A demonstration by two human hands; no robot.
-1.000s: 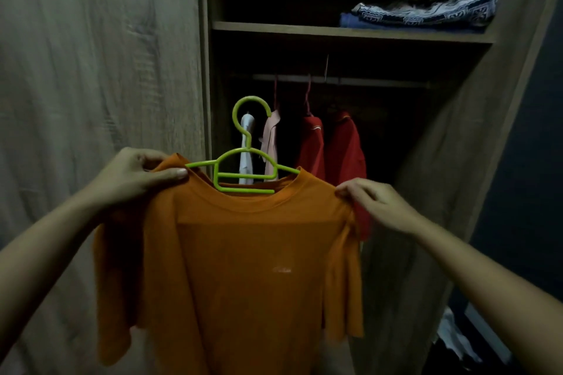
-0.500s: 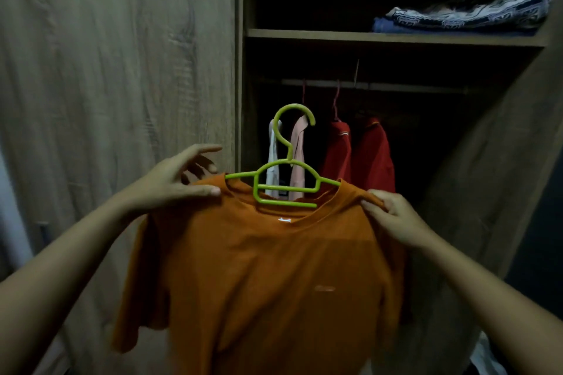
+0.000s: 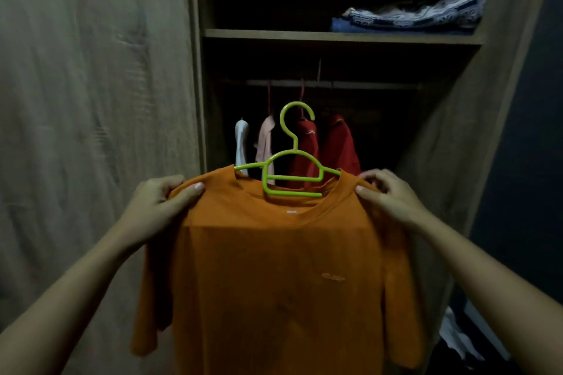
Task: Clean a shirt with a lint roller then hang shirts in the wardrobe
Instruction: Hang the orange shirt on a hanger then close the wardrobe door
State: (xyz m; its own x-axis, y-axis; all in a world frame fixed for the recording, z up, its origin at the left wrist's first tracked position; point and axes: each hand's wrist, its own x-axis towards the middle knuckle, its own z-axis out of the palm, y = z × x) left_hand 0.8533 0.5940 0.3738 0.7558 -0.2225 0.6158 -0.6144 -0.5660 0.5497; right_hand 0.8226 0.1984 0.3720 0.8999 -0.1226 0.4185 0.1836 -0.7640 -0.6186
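Observation:
An orange T-shirt (image 3: pixel 274 268) hangs on a lime-green plastic hanger (image 3: pixel 292 173) in front of the open wardrobe. My left hand (image 3: pixel 158 204) grips the shirt's left shoulder, thumb on the front. On the other shoulder, my right hand (image 3: pixel 387 195) pinches the fabric. The hanger's hook points up, below and in front of the wardrobe rail (image 3: pixel 335 84), and is not on it. No lint roller is in view.
Several shirts hang on the rail: a white one (image 3: pixel 241 143), a pink one (image 3: pixel 266 143) and two red ones (image 3: pixel 338 146). Folded patterned cloth (image 3: pixel 420 14) lies on the upper shelf (image 3: pixel 304 36). A closed wooden door (image 3: pixel 91 100) stands at left, an open door (image 3: pixel 475 119) at right.
The shirt on its hanger has moved right to the middle of the wardrobe opening. My left hand went from flat fingers on the shoulder to a closed grip.

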